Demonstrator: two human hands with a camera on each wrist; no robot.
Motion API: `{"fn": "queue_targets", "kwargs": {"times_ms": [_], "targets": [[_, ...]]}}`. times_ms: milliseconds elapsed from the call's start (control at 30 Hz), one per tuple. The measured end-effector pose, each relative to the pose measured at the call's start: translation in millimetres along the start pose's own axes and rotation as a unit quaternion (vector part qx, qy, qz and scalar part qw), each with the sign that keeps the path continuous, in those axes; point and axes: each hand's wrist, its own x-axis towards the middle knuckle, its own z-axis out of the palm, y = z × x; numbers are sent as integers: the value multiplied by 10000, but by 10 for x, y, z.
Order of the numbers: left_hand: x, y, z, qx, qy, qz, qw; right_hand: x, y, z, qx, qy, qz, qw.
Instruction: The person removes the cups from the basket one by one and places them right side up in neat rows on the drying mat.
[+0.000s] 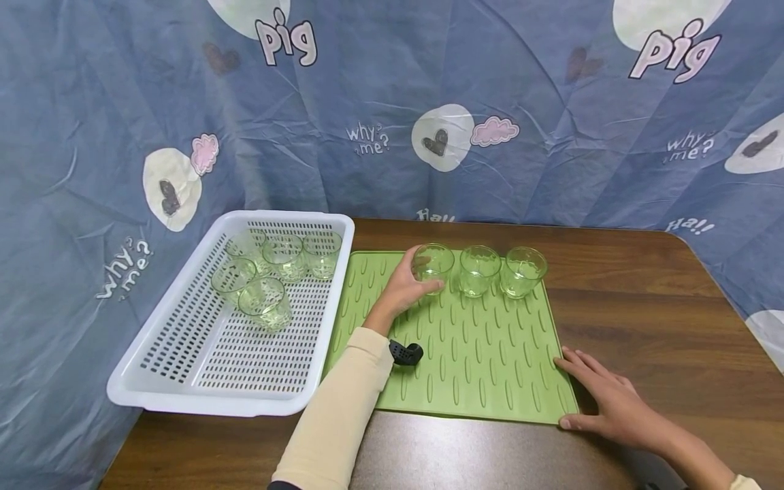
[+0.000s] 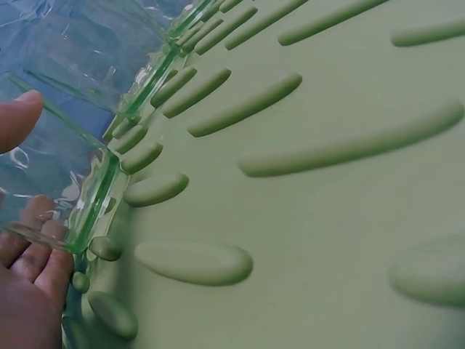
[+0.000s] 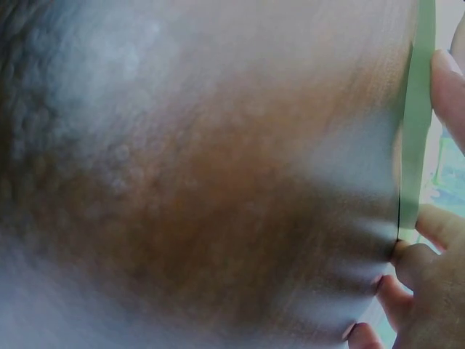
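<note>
My left hand (image 1: 401,284) grips the leftmost of three clear, green-tinted glasses (image 1: 436,264) at the back of a green ribbed mat (image 1: 465,381). Its thumb and fingers lie on either side of the glass, as the left wrist view also shows of the held glass (image 2: 54,171). Two more glasses, a middle one (image 1: 480,272) and a right one (image 1: 523,273), stand in a row beside it on the mat. My right hand (image 1: 618,408) rests at the mat's front right corner, thumb and fingertips touching its edge; the right wrist view shows them along the green rim (image 3: 416,138).
Left of the mat stands a white perforated basket (image 1: 150,401) with several similar glasses (image 1: 266,306) in its back half. A brown wooden table (image 1: 649,292) lies under everything. Blue printed cloth (image 1: 392,82) hangs behind the table and down its sides.
</note>
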Motion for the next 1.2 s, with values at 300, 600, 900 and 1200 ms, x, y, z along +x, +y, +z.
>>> {"fn": "queue_targets", "kwargs": {"times_ms": [300, 600, 900, 1200], "targets": [[-12, -3, 3, 88, 85, -23, 9999, 1, -15, -8, 24, -8, 16, 10000], [-38, 21, 6, 130, 84, -186, 9997, -13, -27, 6, -48, -59, 42, 10000], [-128, 206, 21, -36, 902, 772, 9929, -8, -21, -4, -34, -86, 77, 9999], [-294, 846, -6, -237, 2102, 1793, 9608, -3, -35, 9, -72, 33, 3, 10000]]}}
